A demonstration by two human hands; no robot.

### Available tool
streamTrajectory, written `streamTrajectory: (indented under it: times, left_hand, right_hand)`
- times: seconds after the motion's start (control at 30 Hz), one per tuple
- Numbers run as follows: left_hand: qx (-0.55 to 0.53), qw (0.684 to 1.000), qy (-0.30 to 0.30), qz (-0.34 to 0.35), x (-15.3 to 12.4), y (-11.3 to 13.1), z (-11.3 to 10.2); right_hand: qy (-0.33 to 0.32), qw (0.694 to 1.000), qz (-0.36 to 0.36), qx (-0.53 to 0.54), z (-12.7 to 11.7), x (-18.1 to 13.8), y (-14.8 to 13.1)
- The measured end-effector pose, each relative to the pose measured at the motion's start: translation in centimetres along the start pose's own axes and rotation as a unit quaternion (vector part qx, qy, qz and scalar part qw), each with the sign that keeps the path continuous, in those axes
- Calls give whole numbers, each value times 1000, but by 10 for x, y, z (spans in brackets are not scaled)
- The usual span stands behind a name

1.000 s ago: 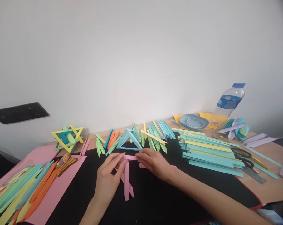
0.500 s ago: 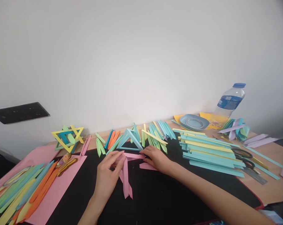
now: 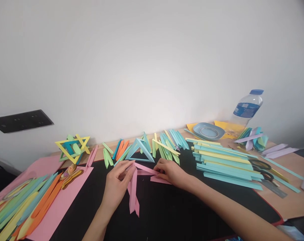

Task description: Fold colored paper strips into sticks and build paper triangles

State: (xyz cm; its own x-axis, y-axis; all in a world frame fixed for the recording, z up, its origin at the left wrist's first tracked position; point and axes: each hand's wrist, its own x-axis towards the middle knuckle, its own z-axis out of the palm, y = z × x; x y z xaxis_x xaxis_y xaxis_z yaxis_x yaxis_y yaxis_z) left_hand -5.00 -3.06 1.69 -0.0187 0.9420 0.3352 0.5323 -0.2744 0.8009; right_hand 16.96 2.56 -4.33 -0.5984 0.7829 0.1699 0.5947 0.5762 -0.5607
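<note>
Folded pink paper strips [image 3: 133, 192] hang joined at a corner over the black mat. My left hand [image 3: 119, 180] pinches that corner between thumb and fingers. One pink strip runs rightward from it, and my right hand [image 3: 168, 172] grips its far end. Under the right hand lies another pink strip [image 3: 158, 179], partly covered by the fingers. Just beyond both hands stands a light blue paper triangle [image 3: 141, 155]. How the pink strips interlock at the corner is hidden by the left fingers.
Teal and yellow strips [image 3: 224, 164] lie at right beside scissors [image 3: 263, 169]. A blue dish [image 3: 208, 131] and water bottle [image 3: 248, 107] stand behind. At left are a paper star [image 3: 72, 147] and coloured strips [image 3: 23, 207] on pink paper [image 3: 68, 201].
My right hand has shifted slightly right and the pink strip in it now slants downward to the right. The hanging pink strips have swung a little left. My left hand keeps its pinch.
</note>
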Motion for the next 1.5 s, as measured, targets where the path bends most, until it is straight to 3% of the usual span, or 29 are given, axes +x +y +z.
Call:
streamTrajectory:
  times: [0.27,0.53,0.63,0.73,0.83,1.0,1.2,1.5]
  left_hand:
    - [17,999,24,15,-1,1,8]
    - [20,999,20,19,-4,0,7]
    - [18,999,16,21,-5,-2,7]
    - [10,1000,11,19,-6,-2,6]
    - [-2,1000,-2,13,-8,0,5]
    - [-77,995,-24,-49,-9,-1,4]
    - [-226,962,-18,-154,-7,-8,6]
    - [-262,950,-20,-169,-5,-7,6]
  right_hand:
    - [33,997,-73,-8,-1,0,-4]
    - [41,995,-82,-32,-3,5,-7]
    - [108,987,-115,43,-8,11,-21]
    - [179,958,-161,154,-10,18,-41]
    - [216,940,-186,188,-7,23,-54]
    - [263,932,-211,133,1,25,-53]
    - [270,932,-241,38,5,22,-53]
    - [339,906,-253,-4,13,18,-58]
